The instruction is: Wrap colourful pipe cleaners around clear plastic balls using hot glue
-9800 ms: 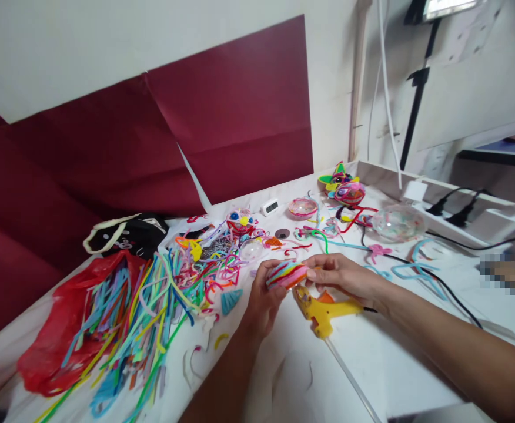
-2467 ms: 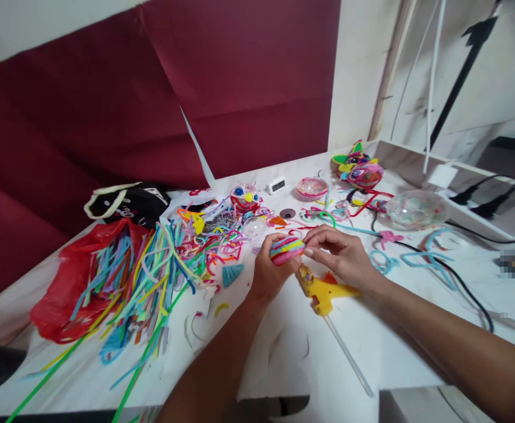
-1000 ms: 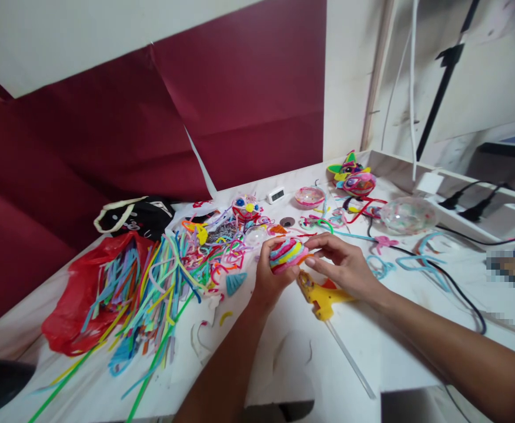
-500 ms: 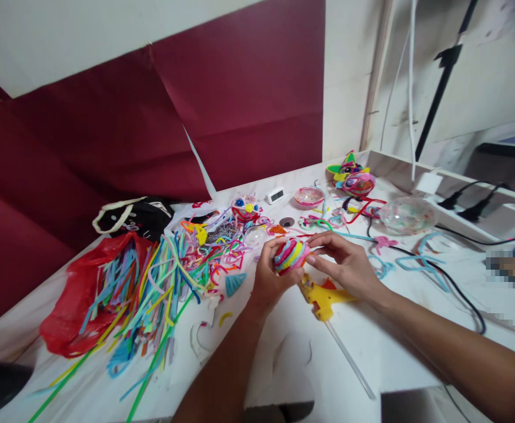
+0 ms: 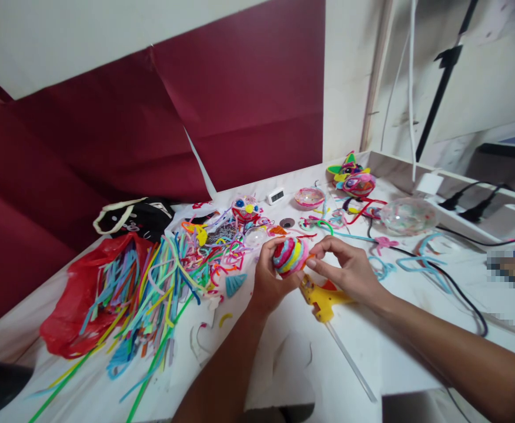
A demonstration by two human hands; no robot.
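Note:
Both of my hands hold a ball wrapped in striped pipe cleaners (image 5: 290, 255), pink, yellow, green and blue, just above the white table (image 5: 398, 346). My left hand (image 5: 269, 276) cups it from the left and below, fingers curled round it. My right hand (image 5: 343, 267) pinches its right side with thumb and fingertips, at an orange end of pipe cleaner. A yellow glue gun (image 5: 323, 295) lies on the table right under my hands, a clear glue stick (image 5: 350, 367) trailing toward me.
A heap of loose coloured pipe cleaners (image 5: 156, 285) spills from a red plastic bag (image 5: 70, 308) on the left. Finished decorated balls (image 5: 357, 179), clear half-shells (image 5: 405, 214), a small digital clock (image 5: 276, 195) and black cables (image 5: 455, 288) lie at the back and right.
The ball has been turned in my hands, its stripes going from lying flat to standing nearly upright. My right fingers closed in on its right side. The view shifted slightly.

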